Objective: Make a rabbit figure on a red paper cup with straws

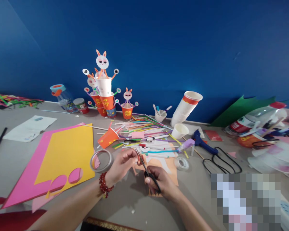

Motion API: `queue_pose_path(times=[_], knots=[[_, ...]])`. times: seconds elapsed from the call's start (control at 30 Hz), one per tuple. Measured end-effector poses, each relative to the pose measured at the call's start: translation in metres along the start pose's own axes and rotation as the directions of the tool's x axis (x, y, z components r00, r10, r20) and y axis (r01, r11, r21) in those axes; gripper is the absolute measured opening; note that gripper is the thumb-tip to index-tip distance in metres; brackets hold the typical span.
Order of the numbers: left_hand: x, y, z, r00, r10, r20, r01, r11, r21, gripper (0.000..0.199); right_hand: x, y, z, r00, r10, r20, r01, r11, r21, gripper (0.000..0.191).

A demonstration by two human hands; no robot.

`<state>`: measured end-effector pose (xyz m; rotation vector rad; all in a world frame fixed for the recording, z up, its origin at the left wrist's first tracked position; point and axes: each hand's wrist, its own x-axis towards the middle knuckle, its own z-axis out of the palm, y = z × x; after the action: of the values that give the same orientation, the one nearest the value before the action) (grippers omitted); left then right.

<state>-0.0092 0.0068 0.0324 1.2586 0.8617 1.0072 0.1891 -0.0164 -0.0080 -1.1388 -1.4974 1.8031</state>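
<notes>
My right hand (164,182) is closed around the black handles of a pair of scissors (143,163), whose blades point up and to the left. A small orange paper piece (139,159) is pinched in my left hand (122,163), right at the scissor blades. Whether the blades are cutting into it, I cannot tell. Beneath and beside my right hand lies a light orange paper sheet (172,171) with parts cut away. A roll of tape (101,162) rests just left of my left hand, and a smaller clear tape roll (182,163) is to the right.
Pink and yellow sheets (72,147) cover the left side. Behind my hands are scattered sticks and markers (144,128), a tipped orange cup (109,138) and rabbit-faced cup figures (104,86). Stacked cups (186,107), a blue glue gun (203,142) and its coiled cord stand right.
</notes>
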Motion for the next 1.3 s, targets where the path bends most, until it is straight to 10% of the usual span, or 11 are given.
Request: queue_pose_path(times=[1.3], knots=[[-0.0004, -0.0016, 0.0012, 1.0, 0.013, -0.009, -0.013, 1.0, 0.005, 0.023, -0.0017, -0.0046, -0.0011, 0.999, -0.026, -0.023, 0.025, 0.999, -0.038, 0.064]])
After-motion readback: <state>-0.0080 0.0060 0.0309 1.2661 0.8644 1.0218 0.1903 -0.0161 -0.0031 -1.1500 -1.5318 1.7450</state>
